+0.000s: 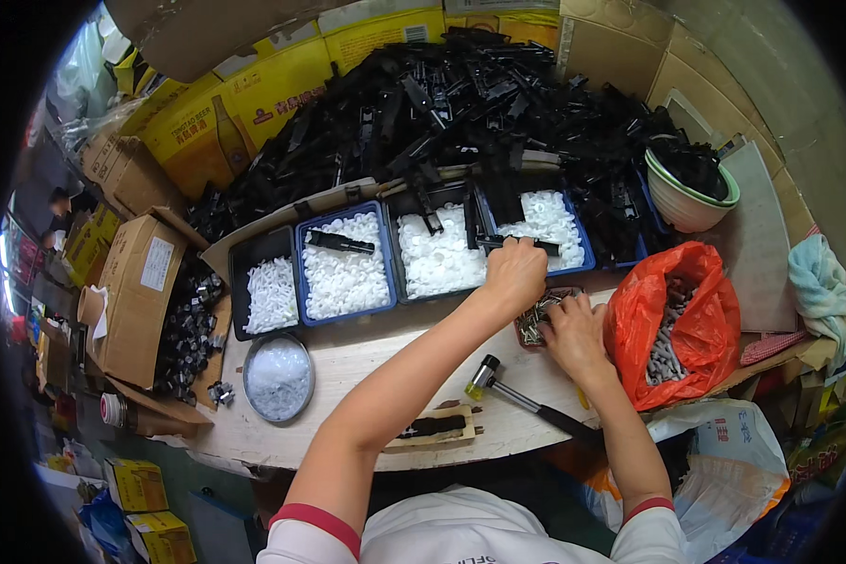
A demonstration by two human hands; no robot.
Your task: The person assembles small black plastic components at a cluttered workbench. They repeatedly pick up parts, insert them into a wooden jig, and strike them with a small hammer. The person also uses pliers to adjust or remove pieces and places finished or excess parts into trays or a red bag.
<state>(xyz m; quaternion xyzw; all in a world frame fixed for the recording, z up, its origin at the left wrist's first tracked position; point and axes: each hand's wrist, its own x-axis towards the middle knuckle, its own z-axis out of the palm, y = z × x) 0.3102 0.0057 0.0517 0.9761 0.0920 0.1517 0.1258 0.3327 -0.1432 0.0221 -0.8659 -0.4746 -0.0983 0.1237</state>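
Observation:
My left hand point(517, 273) is closed on a slim black plastic part point(550, 248), which sticks out on both sides of the fingers over a blue bin point(587, 256) of small white plastic pieces. My right hand point(576, 336) dips its fingers, spread apart, into a small tray of metal pins point(533, 324). Whether a pin is between those fingertips I cannot make out. Below, a hammer point(526, 402) with a yellow-tipped head and black grip lies on the table. A wooden jig point(468, 428) with a black piece in it sits at the front edge, partly behind my left forearm.
Black plastic parts point(395, 113) are heaped behind the row of bins. A red bag point(630, 320) of grey pieces stands at the right, with a pale bowl point(681, 202) beyond. At left are a round dish point(279, 414) of clear pieces and a cardboard box point(132, 301).

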